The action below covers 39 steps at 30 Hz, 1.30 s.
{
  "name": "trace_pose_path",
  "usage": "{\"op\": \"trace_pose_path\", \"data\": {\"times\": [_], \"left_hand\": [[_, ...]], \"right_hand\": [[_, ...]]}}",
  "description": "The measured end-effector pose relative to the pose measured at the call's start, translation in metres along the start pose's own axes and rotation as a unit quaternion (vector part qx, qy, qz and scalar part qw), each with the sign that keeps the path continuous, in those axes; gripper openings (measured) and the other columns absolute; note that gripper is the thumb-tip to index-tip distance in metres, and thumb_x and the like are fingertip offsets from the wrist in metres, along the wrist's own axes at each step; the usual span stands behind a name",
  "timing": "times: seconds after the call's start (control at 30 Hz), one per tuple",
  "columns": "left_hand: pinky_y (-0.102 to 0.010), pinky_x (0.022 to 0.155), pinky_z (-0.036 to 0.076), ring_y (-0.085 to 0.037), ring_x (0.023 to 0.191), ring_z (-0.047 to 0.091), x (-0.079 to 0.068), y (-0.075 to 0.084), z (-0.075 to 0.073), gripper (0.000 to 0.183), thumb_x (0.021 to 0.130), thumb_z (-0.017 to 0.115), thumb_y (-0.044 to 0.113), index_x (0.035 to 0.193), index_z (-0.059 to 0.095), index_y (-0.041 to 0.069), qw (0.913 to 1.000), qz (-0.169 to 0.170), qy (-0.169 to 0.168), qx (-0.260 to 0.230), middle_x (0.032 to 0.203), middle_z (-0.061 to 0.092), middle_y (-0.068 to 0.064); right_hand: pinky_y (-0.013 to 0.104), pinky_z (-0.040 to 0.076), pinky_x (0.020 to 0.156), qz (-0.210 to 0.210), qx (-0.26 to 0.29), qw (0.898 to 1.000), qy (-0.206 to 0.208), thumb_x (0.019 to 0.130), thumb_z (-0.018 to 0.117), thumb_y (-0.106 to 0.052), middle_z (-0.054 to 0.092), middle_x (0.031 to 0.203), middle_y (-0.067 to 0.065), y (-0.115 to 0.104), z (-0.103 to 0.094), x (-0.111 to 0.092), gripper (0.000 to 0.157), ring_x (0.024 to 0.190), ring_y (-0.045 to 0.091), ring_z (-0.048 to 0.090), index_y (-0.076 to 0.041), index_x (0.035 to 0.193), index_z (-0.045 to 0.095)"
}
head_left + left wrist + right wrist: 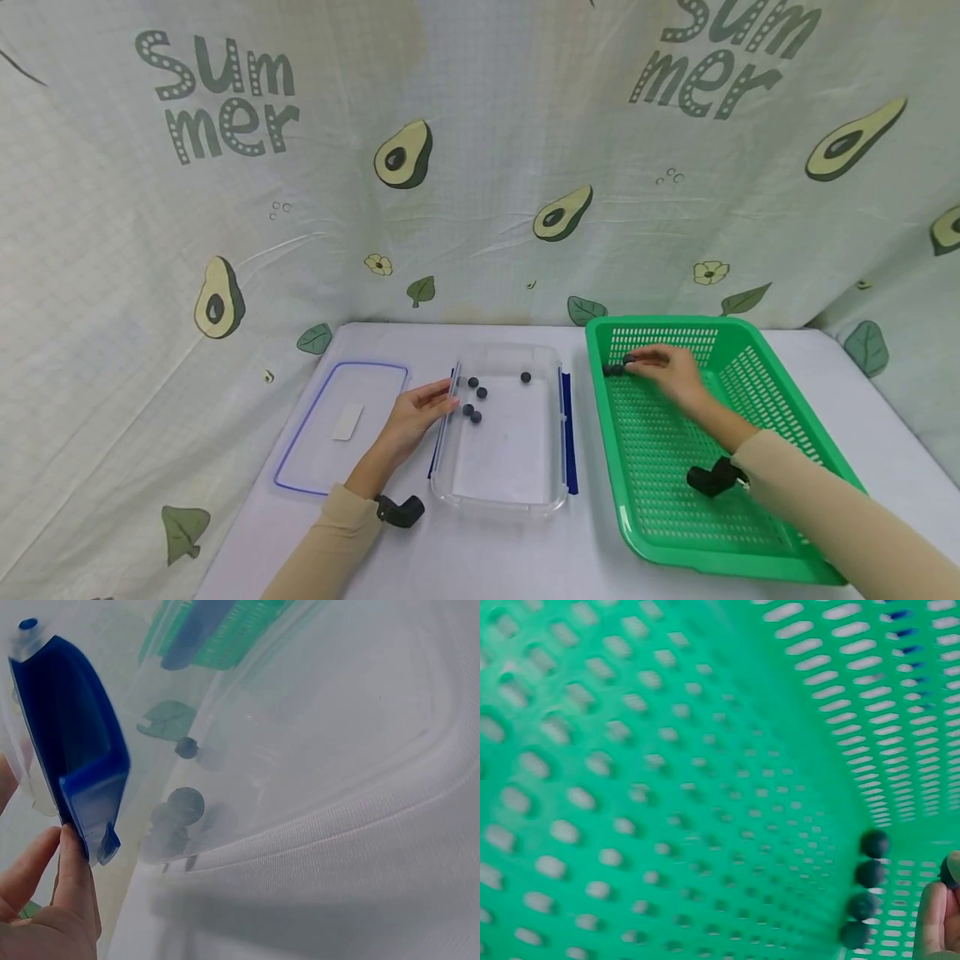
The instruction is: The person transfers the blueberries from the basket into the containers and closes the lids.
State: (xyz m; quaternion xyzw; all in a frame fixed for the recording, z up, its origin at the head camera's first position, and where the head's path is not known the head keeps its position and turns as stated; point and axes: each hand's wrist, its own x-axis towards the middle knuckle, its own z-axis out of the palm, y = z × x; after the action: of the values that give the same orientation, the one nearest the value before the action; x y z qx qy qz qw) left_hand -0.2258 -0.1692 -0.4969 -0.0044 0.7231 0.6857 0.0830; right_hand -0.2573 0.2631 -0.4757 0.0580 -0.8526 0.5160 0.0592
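Note:
My left hand (411, 419) holds the left side of a clear plastic container (498, 505). In the left wrist view its fingers touch the blue latch (97, 787) that hangs there. Several small dark balls (482, 392) lie inside the container, mostly toward its left wall. Inside the green basket (624, 518), my right hand (671, 379) pinches one dark ball (948, 873) between its fingertips, near the far left corner. More dark balls (869, 874) sit in a row along the basket's wall beside it; the hand is only partly seen in the right wrist view.
Left of the container lies a clear lid (315, 454) with a blue seal and a white label (347, 422). A second blue latch (570, 442) hangs on the container's right side, facing the basket. A printed curtain (480, 250) stands behind the white table (525, 558).

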Motion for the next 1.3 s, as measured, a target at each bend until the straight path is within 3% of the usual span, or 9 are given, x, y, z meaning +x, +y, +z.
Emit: {"op": "trace_pose_path", "data": {"times": [0.13,0.4,0.67,0.87,1.3], "left_hand": [[-0.019,0.091,0.051,-0.017,0.112,0.061,0.0,0.0,0.0,0.05,0.09,0.075,0.008,0.136,0.058,-0.002,1.0,-0.002,-0.002,-0.001,0.133,0.059,-0.019],[-0.02,0.093,0.05,-0.021,0.117,0.059,0.002,-0.001,0.0,0.053,0.09,0.076,0.011,0.137,0.056,-0.002,1.0,-0.001,-0.006,-0.002,0.137,0.056,-0.021],[-0.02,0.093,0.05,-0.021,0.117,0.059,0.001,0.001,-0.001,0.053,0.089,0.076,0.009,0.137,0.057,-0.002,1.0,-0.003,-0.003,-0.005,0.135,0.058,-0.018],[-0.02,0.091,0.051,-0.019,0.114,0.06,0.0,0.001,-0.002,0.053,0.089,0.076,0.009,0.136,0.057,-0.003,1.0,-0.001,-0.006,-0.007,0.133,0.059,-0.017],[-0.019,0.09,0.051,-0.017,0.111,0.06,0.0,0.002,-0.002,0.052,0.089,0.076,0.008,0.136,0.057,-0.003,0.9999,-0.003,-0.004,-0.01,0.133,0.059,-0.019]], "right_hand": [[0.021,0.055,0.077,0.013,0.032,0.999,0.001,0.093,0.072,-0.014,0.071,0.11,0.019,-0.009,-0.007,0.0,0.037,0.085,-0.006,0.062,0.011,0.119,0.064],[0.015,0.052,0.081,0.018,0.061,0.998,-0.008,0.094,0.072,-0.023,0.069,0.102,-0.012,-0.026,-0.019,0.001,0.045,0.091,-0.005,0.062,0.008,0.125,0.061],[0.014,0.049,0.084,0.032,0.093,0.995,-0.026,0.094,0.072,-0.023,0.067,0.107,-0.011,-0.04,-0.022,-0.001,0.046,0.099,0.001,0.06,0.008,0.126,0.06],[0.024,0.047,0.094,0.058,0.13,0.989,-0.048,0.095,0.071,-0.021,0.058,0.117,-0.008,-0.054,-0.025,-0.003,0.041,0.112,0.007,0.053,0.005,0.125,0.062],[0.022,0.048,0.095,0.076,0.206,0.972,-0.085,0.093,0.073,-0.014,0.065,0.109,-0.008,-0.086,-0.027,-0.008,0.024,0.11,0.011,0.056,-0.004,0.114,0.069]]}}
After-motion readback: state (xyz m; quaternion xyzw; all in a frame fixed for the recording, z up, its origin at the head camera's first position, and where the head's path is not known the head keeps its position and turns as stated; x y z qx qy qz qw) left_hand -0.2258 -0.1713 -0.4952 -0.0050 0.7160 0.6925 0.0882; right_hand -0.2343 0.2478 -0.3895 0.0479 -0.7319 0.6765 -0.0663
